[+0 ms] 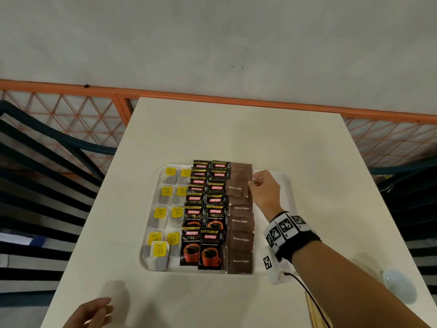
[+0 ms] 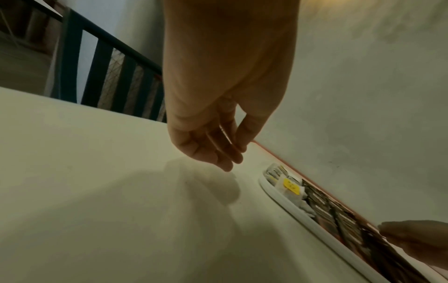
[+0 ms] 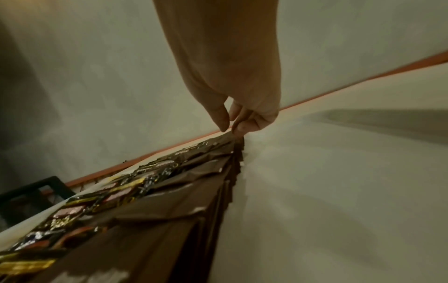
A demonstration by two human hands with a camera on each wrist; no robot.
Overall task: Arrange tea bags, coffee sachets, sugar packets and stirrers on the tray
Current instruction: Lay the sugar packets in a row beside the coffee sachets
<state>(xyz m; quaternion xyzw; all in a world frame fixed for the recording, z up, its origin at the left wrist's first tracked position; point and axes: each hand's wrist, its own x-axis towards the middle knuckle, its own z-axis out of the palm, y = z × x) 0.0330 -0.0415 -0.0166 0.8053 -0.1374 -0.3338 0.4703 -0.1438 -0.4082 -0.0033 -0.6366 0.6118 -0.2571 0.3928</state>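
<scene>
One brown paper sugar packet (image 1: 237,188), printed "Brown Sugar", is pinched at its right edge by the right hand (image 1: 264,189), thumb and forefinger closed on the paper. It sits in the far half of the overlapping brown column on the white plastic tray (image 1: 285,185), just beside the black coffee sachets (image 1: 208,214); the yellow-tagged tea bags (image 1: 165,209) fill the left side. To do this well, I'd say slide it flat and gently, square with its neighbours, without lifting the ones it overlaps. Its long axis runs left to right across the tray, print facing up and reading towards me. The left hand (image 1: 91,312) hangs relaxed, empty, over the cream table (image 1: 236,133).
</scene>
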